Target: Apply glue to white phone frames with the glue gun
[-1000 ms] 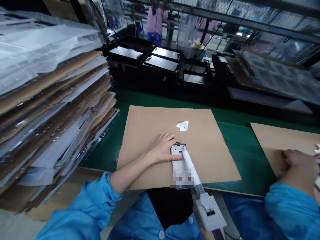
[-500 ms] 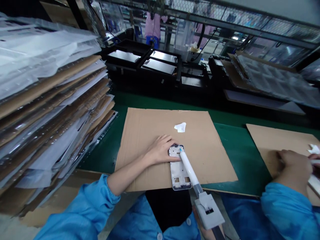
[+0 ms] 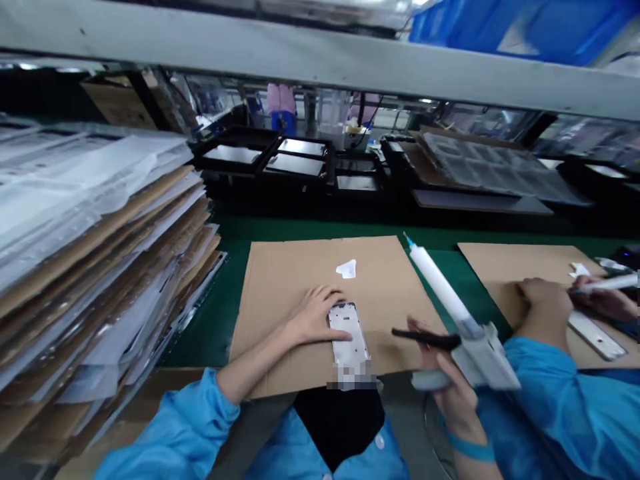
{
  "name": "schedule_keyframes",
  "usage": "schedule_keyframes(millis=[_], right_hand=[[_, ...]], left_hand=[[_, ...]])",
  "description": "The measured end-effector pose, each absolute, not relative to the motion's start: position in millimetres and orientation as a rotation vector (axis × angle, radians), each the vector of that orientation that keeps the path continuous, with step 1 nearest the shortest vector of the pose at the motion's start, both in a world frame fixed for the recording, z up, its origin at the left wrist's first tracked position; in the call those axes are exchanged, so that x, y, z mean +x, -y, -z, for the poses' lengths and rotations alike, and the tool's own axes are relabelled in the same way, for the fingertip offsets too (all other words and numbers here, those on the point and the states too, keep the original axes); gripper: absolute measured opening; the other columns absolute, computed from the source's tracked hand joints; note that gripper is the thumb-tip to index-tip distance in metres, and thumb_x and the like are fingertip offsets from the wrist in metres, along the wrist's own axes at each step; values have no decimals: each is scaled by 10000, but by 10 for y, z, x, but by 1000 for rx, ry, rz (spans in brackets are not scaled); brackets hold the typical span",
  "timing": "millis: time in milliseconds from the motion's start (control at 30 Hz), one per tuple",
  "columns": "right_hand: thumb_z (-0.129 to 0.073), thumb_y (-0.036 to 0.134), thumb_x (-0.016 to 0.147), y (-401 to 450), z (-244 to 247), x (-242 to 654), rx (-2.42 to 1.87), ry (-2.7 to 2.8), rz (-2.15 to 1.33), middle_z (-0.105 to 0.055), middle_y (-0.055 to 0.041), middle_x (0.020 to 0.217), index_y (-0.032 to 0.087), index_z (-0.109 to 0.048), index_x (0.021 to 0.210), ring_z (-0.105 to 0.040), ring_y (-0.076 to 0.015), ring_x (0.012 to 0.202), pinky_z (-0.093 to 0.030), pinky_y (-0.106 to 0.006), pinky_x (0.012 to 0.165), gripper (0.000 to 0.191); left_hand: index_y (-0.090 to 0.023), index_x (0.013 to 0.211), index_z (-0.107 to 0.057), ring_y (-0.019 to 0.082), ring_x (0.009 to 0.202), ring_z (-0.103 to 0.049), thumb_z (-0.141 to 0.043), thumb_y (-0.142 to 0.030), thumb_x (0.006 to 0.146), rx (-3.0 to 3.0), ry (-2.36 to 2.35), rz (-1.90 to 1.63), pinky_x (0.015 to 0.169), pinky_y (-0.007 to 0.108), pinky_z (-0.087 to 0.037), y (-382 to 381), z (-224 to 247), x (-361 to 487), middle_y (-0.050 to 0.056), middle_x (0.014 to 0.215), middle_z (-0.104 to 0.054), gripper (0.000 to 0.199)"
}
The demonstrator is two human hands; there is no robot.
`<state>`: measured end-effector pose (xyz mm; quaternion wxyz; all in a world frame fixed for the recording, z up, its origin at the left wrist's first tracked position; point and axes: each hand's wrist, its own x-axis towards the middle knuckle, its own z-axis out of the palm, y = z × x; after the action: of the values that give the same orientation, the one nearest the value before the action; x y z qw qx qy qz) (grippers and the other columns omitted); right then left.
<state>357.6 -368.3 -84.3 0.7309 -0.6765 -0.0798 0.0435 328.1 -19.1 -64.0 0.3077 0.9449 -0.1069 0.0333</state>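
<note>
A light metal phone frame (image 3: 356, 343) lies on the brown cardboard sheet (image 3: 280, 280), its near end at the front edge. My left hand (image 3: 315, 317) grips its upper left side between thumb and fingers. My right hand (image 3: 453, 383), to the right, is wrapped round a grey dispensing gun (image 3: 485, 357) carrying a white syringe (image 3: 443, 283) with a blue tip. The tip points up and left, away from the phone frame. A black lever or tool juts left from that hand. Beyond the frame lies a white scrap (image 3: 347, 269).
Stacked cardboard and plastic sheets (image 3: 100, 267) rise at the left. Black trays (image 3: 295, 160) line the back. At the right, a co-worker's hands (image 3: 545, 300) work over another cardboard sheet (image 3: 495, 267). A grey shelf beam (image 3: 280, 50) crosses overhead.
The syringe has lifted off the phone frame and moved up and right with my right hand. My left hand still holds the frame. The view has tilted up, showing the shelf.
</note>
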Motion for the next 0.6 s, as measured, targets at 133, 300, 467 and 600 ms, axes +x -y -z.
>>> schedule_keyframes(millis=[133,300,467,600], right_hand=[[-844,650,644,3233,784,3944,-1338,6,-132,-819,-102,1268,270,-881,996,-674,-370,1445,-399,-561,1407,519],[-854,590,775,3295,800,4026,-1487,91,-137,-830,-98,1143,294,-861,893,-726,-368,1349,-486,-528,1314,319],[-812,663,803,3378,796,3973,-1672,224,-67,-818,-119,1085,276,-853,901,-746,-379,1280,-557,-555,1236,402],[-820,645,798,3310,779,4010,-1653,250,-150,-811,-118,1060,277,-845,886,-741,-364,1310,-527,-494,1272,380]], left_hand=[[-248,1542,-660,418,1482,-586,-925,-833,792,2528,353,-3,1293,598,-464,243,608,3133,163,1621,-621,988],[-279,1679,-550,452,1596,-504,-897,-866,787,2653,239,126,1329,627,-422,-260,397,3207,195,1746,-504,1122],[-212,1675,-513,505,1724,-272,-842,-652,924,2874,-378,-287,1386,681,-287,-832,-46,3949,226,1852,-335,931],[-127,1572,-577,446,1625,-419,-580,-406,1108,2804,-401,-512,1330,632,-376,-686,-153,4375,252,1774,-442,541]])
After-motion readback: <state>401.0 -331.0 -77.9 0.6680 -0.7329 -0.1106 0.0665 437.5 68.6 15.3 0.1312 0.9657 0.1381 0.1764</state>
